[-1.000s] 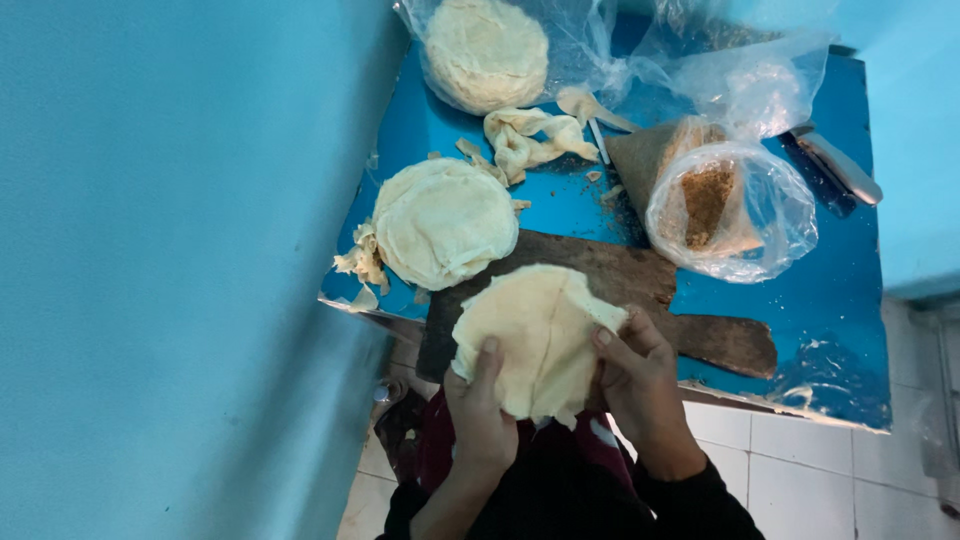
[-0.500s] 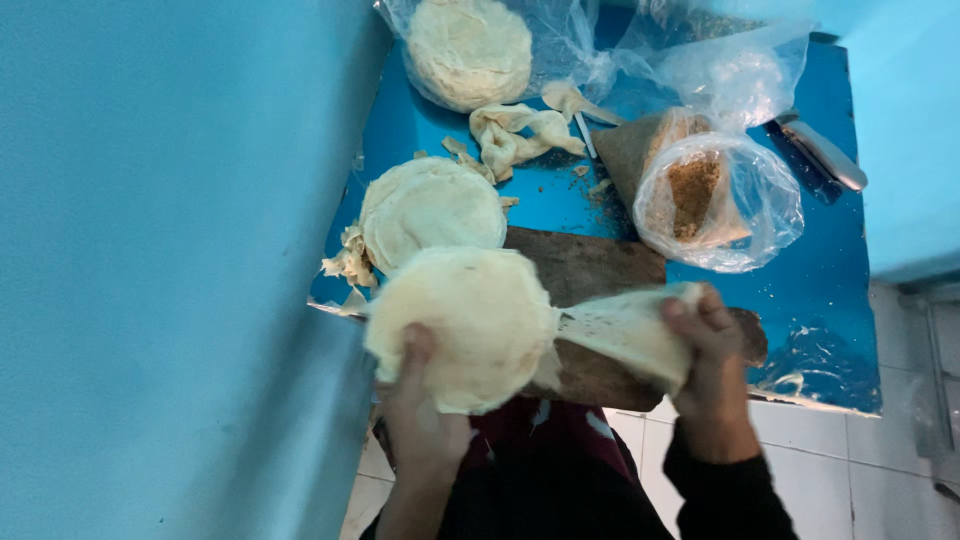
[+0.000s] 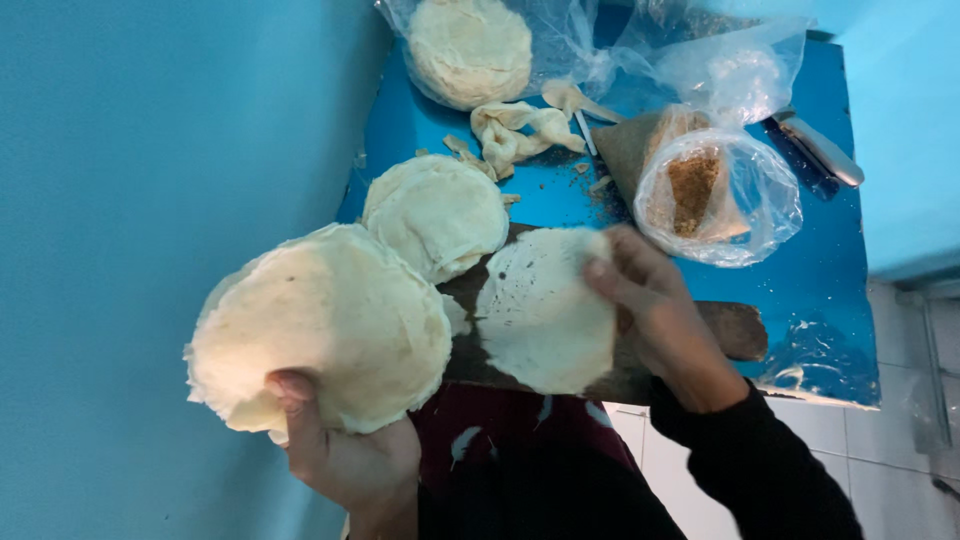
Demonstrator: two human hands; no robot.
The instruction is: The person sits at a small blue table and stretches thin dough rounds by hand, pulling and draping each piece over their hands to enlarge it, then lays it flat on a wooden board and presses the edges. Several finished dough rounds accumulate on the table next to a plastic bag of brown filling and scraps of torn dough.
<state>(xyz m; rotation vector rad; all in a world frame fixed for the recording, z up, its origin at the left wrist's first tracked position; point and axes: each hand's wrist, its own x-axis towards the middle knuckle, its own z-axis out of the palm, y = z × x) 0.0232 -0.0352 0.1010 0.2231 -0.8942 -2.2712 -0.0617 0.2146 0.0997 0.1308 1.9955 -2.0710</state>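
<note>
My left hand (image 3: 340, 450) holds a stack of round pale flatbreads (image 3: 320, 325) lifted off the table at the lower left. My right hand (image 3: 655, 315) grips the edge of one single flatbread (image 3: 540, 310) and holds it flat over a dark wooden board (image 3: 730, 330). A second pile of flatbreads (image 3: 435, 212) rests on the blue table (image 3: 830, 290) just behind the board.
A clear bag with more flatbreads (image 3: 468, 48) lies at the far end. Torn dough scraps (image 3: 520, 128) lie mid-table. A plastic bag of brown filling (image 3: 700, 190) sits right, next to a knife handle (image 3: 820, 148). A blue wall (image 3: 150, 200) is on the left.
The two hands have pulled apart: the left has carried the stack to the left and up, the right has peeled off one flatbread and spread it over the board.
</note>
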